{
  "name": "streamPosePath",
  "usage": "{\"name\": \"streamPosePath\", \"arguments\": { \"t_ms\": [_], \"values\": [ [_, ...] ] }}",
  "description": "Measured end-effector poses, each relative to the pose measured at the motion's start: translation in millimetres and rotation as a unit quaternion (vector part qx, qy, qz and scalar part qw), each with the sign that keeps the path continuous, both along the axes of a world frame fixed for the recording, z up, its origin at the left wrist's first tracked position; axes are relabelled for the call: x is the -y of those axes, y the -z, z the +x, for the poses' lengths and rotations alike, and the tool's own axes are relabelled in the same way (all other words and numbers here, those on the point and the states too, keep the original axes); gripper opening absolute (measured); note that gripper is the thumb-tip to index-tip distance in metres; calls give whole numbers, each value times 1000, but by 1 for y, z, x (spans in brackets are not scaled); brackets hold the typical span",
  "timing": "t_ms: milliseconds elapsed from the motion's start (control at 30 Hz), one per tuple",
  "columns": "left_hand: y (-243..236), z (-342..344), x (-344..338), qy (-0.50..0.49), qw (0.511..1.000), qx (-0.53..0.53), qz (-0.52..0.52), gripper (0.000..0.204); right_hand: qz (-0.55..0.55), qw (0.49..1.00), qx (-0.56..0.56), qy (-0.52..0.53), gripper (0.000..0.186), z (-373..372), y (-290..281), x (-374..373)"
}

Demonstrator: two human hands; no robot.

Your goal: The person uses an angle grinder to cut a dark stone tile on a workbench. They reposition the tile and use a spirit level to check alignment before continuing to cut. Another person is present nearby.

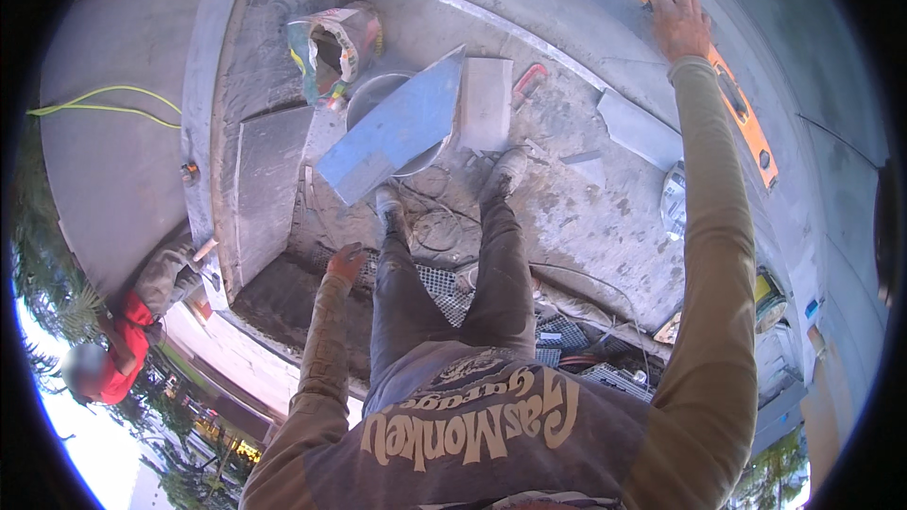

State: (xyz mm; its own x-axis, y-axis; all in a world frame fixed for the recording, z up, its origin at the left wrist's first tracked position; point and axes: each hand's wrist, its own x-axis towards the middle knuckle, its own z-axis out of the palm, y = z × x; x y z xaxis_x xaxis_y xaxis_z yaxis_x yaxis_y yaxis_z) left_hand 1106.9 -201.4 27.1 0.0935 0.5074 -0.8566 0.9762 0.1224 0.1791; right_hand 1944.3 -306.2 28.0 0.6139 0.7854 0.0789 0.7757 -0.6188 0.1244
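Observation:
My right hand (680, 24) reaches far out and lies flat on a long orange spirit level (746, 118) held against a grey wall. My left hand (346, 263) hangs down by my left thigh, its fingers loosely curled with nothing in them. Below me my two dusty boots (389, 206) stand on a rough concrete floor (586, 227). Just ahead of the boots a blue-grey tile (392, 132) lies tilted across a round bucket (373, 94).
A torn mortar bag (333, 47) stands behind the bucket. Grey slabs (269, 184), a lighter tile (486, 102), a red-handled tool (529, 80), cables and metal mesh (435, 281) lie around. Another person in red (128, 340) is at lower left, beyond the ledge.

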Motion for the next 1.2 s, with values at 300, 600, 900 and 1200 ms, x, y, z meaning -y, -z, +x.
{"name": "streamPosePath", "arguments": {
  "t_ms": [300,600,900,1200],
  "values": [
    [-11,-57,-18,73,996,8,57,53,-49,991,117,35,59,25,74,30],
    [19,-181,-127,124,983,-76,111,48,95,991,71,60,45,-272,44,127],
    [70,-291,-264,-190,974,75,-102,36,109,746,-366,546,40,-793,3,169],
    [96,-349,-298,19,993,-56,-98,43,-115,721,-438,524,30,-1039,86,154]
  ]
}}
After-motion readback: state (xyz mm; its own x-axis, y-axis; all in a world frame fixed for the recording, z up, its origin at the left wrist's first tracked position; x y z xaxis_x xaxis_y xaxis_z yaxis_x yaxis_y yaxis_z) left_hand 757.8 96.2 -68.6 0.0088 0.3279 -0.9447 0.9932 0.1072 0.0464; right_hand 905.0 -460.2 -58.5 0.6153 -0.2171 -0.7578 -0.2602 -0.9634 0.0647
